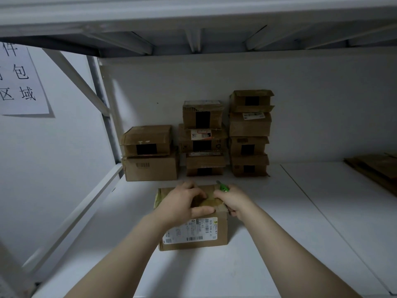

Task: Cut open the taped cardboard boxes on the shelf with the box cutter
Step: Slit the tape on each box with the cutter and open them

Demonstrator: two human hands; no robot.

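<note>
Left hand (184, 204) grips box (220, 230) top; right hand (233, 202) fisted, seemingly round green cutter (223, 187).

Printed paper sign (21, 82) on left wall (55, 164), flattened cardboard (376, 168) far right

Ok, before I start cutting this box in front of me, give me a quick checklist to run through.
1. Tool in hand: ok, the right hand grips the green box cutter at the top right edge of the box.
2. Steadied: ok, the left hand holds its top, and it sits flat on the shelf.
3. Fingers out of the blade's path: not ok, the left fingertips lie right beside the right hand.
4. Blade extended: cannot tell, too small and dim.
5. Room behind: ok, the stacked boxes stand apart from it at the back.
</note>
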